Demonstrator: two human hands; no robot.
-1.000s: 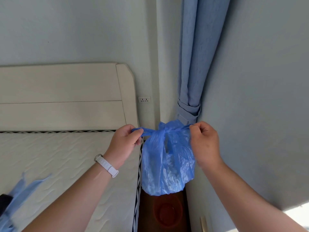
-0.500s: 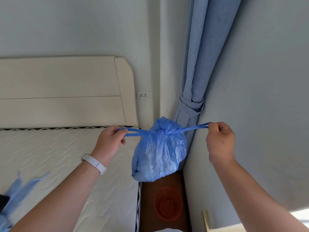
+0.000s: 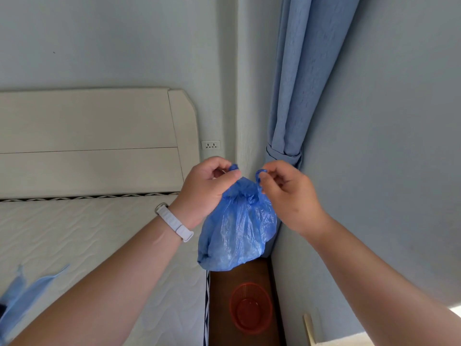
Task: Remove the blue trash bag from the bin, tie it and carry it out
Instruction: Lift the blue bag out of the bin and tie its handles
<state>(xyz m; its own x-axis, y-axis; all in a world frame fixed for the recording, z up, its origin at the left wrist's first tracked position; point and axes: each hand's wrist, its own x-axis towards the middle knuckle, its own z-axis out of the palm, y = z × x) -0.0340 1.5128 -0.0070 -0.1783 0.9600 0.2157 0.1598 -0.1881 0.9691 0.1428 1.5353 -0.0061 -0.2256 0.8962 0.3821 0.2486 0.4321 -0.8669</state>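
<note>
The blue trash bag [image 3: 237, 228] hangs in the air in front of me, bunched at its top. My left hand [image 3: 207, 188] pinches the bag's left handle end. My right hand [image 3: 287, 196] pinches the right handle end. The two hands are close together just above the bag, with the handle tips poking up between them. Far below on the brown floor stands the red mesh bin [image 3: 250, 310], with no bag in it.
A bed with a white mattress [image 3: 74, 245] and cream headboard [image 3: 99, 136] fills the left. A tied blue curtain [image 3: 296, 96] hangs in the corner beside the right wall. A blue cloth [image 3: 22, 293] lies on the mattress at lower left.
My hands, which had pulled the handles wide apart, have come back together above the bag. The bag's top is now cinched.
</note>
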